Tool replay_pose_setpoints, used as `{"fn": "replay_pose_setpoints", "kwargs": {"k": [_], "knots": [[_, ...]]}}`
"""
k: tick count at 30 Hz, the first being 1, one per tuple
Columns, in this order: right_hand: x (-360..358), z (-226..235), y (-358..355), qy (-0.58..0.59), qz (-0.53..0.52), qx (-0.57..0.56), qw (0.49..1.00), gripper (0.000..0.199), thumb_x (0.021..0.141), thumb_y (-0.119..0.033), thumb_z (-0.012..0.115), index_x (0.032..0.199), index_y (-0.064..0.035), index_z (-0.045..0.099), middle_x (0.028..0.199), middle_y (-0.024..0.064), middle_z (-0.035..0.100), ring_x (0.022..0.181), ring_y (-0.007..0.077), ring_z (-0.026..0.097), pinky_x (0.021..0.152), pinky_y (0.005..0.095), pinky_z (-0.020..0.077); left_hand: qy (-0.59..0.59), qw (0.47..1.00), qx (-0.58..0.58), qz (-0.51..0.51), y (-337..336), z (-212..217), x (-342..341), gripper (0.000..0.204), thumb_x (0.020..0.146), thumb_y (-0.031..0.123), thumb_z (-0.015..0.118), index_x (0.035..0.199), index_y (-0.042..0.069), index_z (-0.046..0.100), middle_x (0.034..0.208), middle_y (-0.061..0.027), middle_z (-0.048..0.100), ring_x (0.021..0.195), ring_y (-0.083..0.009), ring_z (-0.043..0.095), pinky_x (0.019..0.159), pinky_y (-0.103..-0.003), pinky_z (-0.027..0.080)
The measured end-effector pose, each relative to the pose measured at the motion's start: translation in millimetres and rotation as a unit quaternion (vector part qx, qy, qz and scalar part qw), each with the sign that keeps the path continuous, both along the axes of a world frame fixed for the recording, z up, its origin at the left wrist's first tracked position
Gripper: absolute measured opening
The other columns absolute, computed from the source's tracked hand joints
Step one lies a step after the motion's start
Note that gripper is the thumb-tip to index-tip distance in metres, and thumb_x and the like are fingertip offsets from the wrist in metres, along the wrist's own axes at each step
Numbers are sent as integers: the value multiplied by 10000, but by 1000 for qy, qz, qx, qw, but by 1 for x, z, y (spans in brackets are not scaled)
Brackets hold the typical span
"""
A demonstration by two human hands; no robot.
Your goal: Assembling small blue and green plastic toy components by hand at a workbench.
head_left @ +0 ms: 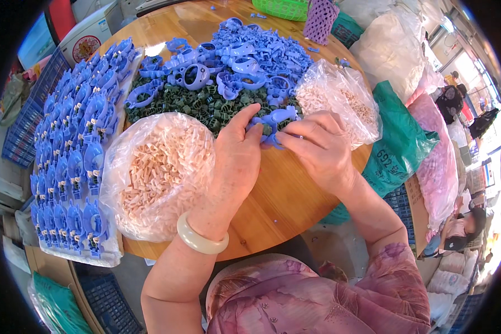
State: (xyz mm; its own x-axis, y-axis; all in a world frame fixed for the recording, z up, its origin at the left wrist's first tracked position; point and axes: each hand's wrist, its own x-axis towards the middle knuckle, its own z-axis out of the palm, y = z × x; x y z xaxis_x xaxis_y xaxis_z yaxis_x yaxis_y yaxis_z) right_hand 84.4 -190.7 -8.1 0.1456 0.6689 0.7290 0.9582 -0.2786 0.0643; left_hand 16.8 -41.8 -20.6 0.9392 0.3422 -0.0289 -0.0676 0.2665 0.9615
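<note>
Between my two hands is a small blue plastic part (278, 117), above the near edge of a heap of dark green plastic pieces (189, 103). My left hand (240, 150) grips its left side with thumb and forefinger, a pale bangle on that wrist. From the other side, my right hand (323, 147) closes its fingertips on the part's right lower edge; whether a smaller piece sits in that pinch is hidden. Beside my left forearm stands a clear plastic bag (164, 172) of small cream-coloured pieces. Another such bag (339, 100) lies beyond my right hand.
Blue plastic frames and parts (261, 50) are heaped at the table's far side. On the left, a white board (114, 245) carries rows of assembled blue pieces (72, 150). A green basket (281, 8) stands at the back. Green sacks (401, 145) crowd the right edge of the round wooden table (284, 195).
</note>
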Motion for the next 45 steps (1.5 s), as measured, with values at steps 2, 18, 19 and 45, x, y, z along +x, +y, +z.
{"fn": "replay_pose_setpoints", "kwargs": {"k": [2,18,19,45], "knots": [[0,1,0,-27,-1,-12,1000,223,626,-102,662,846,-141,668,844,-16,611,793,188,565,666,318,424,-1,1000,16,2,2,-6,2,319,917,19,421,1229,-22,478,981,-69,581,813,-104,556,717,-246,482],[-5,-3,1,49,15,-6,999,284,593,-13,652,867,-88,654,833,19,597,758,222,552,642,330,467,-6,994,107,15,4,-20,8,321,899,8,439,1214,-17,501,943,-49,588,775,-85,532,693,-228,452],[-7,-3,0,44,9,-15,999,310,581,5,669,877,-88,660,828,28,601,749,229,558,626,326,466,-6,994,108,14,3,-19,8,321,899,8,439,1214,-17,501,943,-49,588,775,-85,532,693,-228,452],[-3,-16,3,144,8,62,988,250,631,-5,694,864,-84,651,856,30,618,773,234,571,679,347,461,8,990,137,25,4,-13,5,326,898,14,456,1219,-28,496,937,-42,560,758,-80,520,671,-218,452]]}}
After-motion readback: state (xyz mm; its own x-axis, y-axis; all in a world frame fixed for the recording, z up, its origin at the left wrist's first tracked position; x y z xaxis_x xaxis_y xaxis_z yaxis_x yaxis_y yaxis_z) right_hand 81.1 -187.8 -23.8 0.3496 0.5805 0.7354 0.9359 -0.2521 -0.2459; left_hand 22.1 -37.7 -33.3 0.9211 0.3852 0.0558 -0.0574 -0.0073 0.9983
